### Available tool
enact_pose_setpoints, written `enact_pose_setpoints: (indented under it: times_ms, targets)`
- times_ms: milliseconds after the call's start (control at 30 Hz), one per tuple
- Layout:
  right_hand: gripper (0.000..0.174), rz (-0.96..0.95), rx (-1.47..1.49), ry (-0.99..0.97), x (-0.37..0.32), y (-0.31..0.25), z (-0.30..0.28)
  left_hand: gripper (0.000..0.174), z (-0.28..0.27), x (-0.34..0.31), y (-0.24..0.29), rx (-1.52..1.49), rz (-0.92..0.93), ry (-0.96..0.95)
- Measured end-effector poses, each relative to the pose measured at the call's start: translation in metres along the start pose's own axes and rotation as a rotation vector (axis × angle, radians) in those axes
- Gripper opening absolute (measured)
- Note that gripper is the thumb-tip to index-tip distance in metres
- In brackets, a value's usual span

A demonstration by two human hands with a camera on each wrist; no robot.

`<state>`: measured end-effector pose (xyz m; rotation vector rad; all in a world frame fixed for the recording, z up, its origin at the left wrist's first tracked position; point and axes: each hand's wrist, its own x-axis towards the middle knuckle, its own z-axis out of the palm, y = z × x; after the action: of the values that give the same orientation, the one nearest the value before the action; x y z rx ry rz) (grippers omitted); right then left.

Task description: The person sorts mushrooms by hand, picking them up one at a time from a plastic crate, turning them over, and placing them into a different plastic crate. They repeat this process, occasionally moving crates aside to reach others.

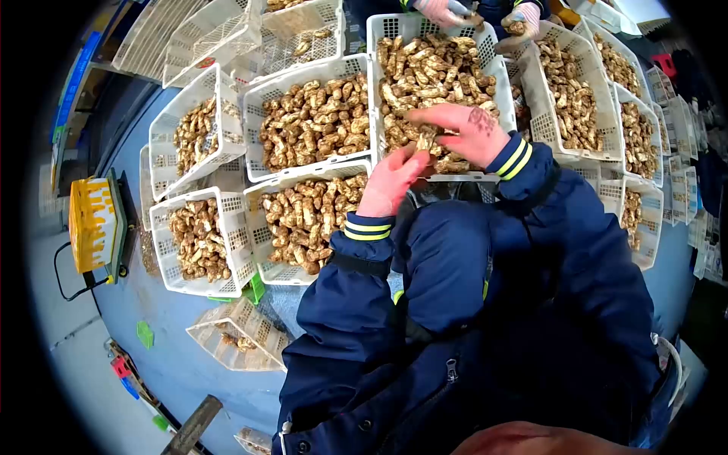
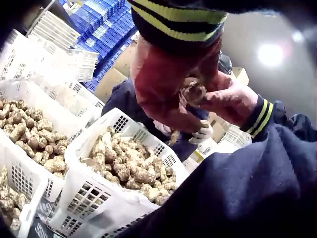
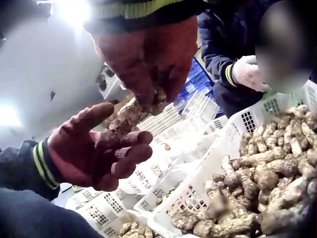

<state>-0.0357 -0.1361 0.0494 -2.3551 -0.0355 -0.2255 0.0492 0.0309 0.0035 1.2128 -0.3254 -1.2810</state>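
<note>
- Here's the right hand (image 1: 466, 135), thumb and fingers clamped on a mushroom (image 1: 427, 139), right above the near edge of the big white basket (image 1: 372, 91).
- Left hand (image 1: 391, 183) is just beside it, fingers loosely bent and apart around the mushroom's other end; whether the thumb touches, I can't quite tell.
- Mushrooms (image 1: 436, 72) are heaped in that basket, with more filled baskets (image 1: 252, 125) on both sides.
- Across from us, another person's hands (image 1: 444, 10) are over the far rim.
- Yellow box (image 1: 91, 227) stands off to the left.
</note>
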Motion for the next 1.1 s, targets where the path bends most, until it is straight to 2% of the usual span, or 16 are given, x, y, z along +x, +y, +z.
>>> enact_pose_setpoints:
  times_ms: [67,233,367,433,500,567,600,633,667,700,767,833,900,967,1033,1100]
  targets:
    - [0.05,-0.069,-0.039,0.004,0.004,-0.008,0.007,0.034,-0.001,-0.002,0.002,0.013,-0.024,-0.014]
    - [0.042,0.401,0.571,0.254,-0.002,0.011,-0.003,0.031,-0.014,-0.005,-0.009,-0.137,0.007,0.136]
    - [0.049,0.436,0.68,0.163,-0.012,0.046,0.014,0.028,-0.02,-0.007,-0.01,-0.325,-0.032,0.075]
    - [0.052,0.381,0.556,0.021,-0.004,0.027,0.019,0.029,-0.019,-0.006,-0.011,-0.319,-0.088,0.026]
    - [0.047,0.331,0.854,-0.038,-0.007,0.016,0.032,0.029,-0.012,-0.003,-0.014,-0.215,-0.039,0.038]
    - [0.041,0.354,0.383,-0.065,-0.002,0.021,0.033,0.032,-0.007,-0.005,-0.013,-0.184,-0.084,0.037]
    - [0.038,0.416,0.585,-0.022,-0.006,0.02,0.026,0.035,-0.009,-0.004,-0.015,-0.234,-0.076,0.022]
    - [0.037,0.556,0.516,-0.037,-0.009,0.022,0.012,0.038,-0.01,-0.003,-0.014,-0.187,-0.082,0.055]
    - [0.036,0.535,0.473,0.078,-0.021,0.04,0.003,0.04,-0.015,-0.003,-0.012,-0.193,-0.045,0.079]
    - [0.034,0.644,0.818,0.299,-0.03,0.043,-0.016,0.042,-0.023,-0.004,-0.009,-0.204,-0.006,0.106]
    - [0.04,0.613,1.081,0.65,-0.074,0.092,-0.052,0.047,-0.048,-0.003,-0.016,-0.267,0.069,0.12]
    - [0.041,0.779,1.554,1.064,-0.122,0.117,-0.081,0.047,-0.063,-0.003,-0.019,-0.277,0.099,0.167]
    - [0.042,0.895,1.506,1.409,-0.13,0.116,-0.082,0.046,-0.066,0.0,-0.025,-0.302,0.109,0.174]
    - [0.039,0.986,1.489,1.032,-0.115,0.124,-0.072,0.045,-0.064,0.007,-0.033,-0.367,0.082,0.082]
    - [0.037,0.921,0.947,0.522,-0.073,0.127,-0.055,0.043,-0.049,0.003,-0.029,-0.302,0.021,0.107]
    - [0.04,0.977,0.118,0.03,-0.014,0.108,-0.02,0.044,-0.043,0.001,-0.029,-0.298,0.037,0.11]
